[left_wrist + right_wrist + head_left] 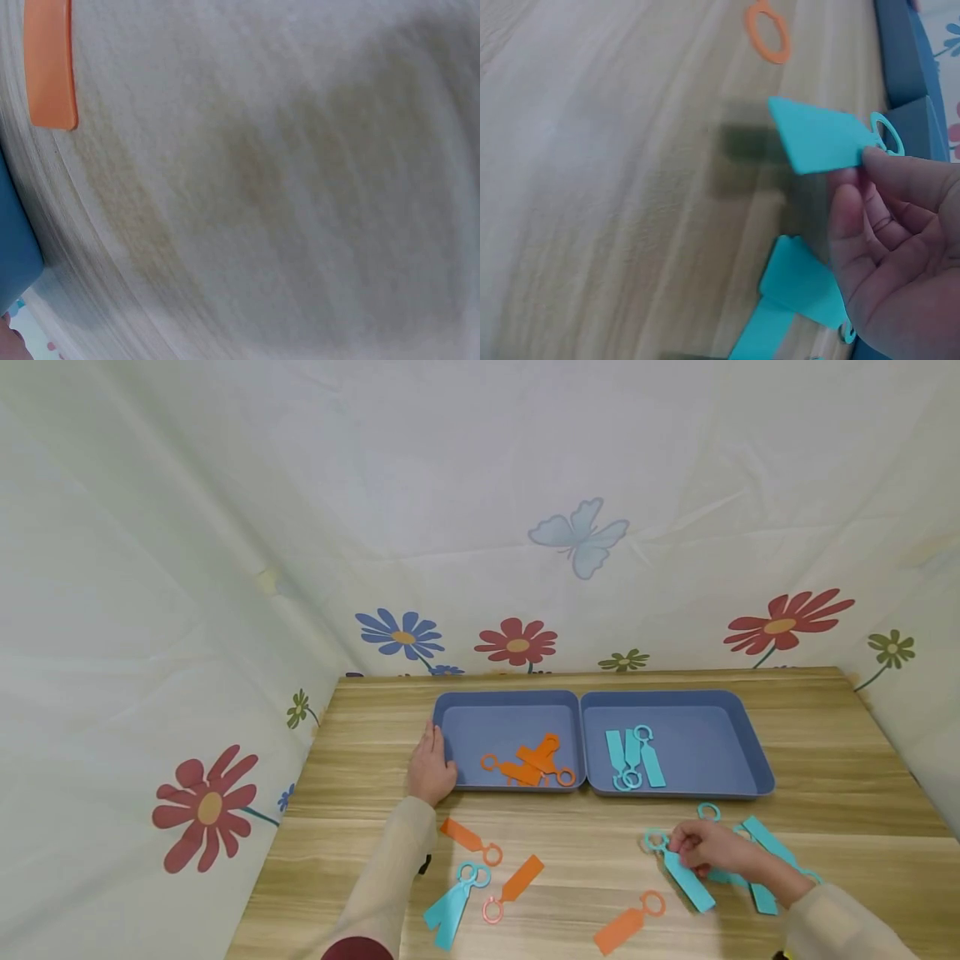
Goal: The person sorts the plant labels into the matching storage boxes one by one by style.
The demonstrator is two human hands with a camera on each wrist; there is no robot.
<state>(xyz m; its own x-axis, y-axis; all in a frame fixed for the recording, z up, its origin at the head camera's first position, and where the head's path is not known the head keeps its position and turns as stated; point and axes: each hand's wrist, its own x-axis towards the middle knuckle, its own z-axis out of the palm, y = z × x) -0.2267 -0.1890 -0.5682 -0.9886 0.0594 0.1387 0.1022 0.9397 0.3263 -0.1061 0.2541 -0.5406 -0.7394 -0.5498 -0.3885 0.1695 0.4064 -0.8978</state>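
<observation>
Left hand [432, 768]: fingers extended, nothing gripped, resting against plastic-looking blue-grey rectangular tray [472, 727], likely steadying it | flat orange ringed tags [534, 760] inside, apparently grouped by colour | flat teal ringed tag [690, 885]: raised above wood-grain table [367, 735], in closed thumb-finger pinch of right hand [710, 847], likely for control

Right hand [705, 846] pinches turquoise ring-ended tag [690, 882]. Left hand [431, 770] against left blue tray [480, 727], orange tags [519, 773] inside; right blue tray [705, 752] holds three turquoise tags [653, 766].
</observation>
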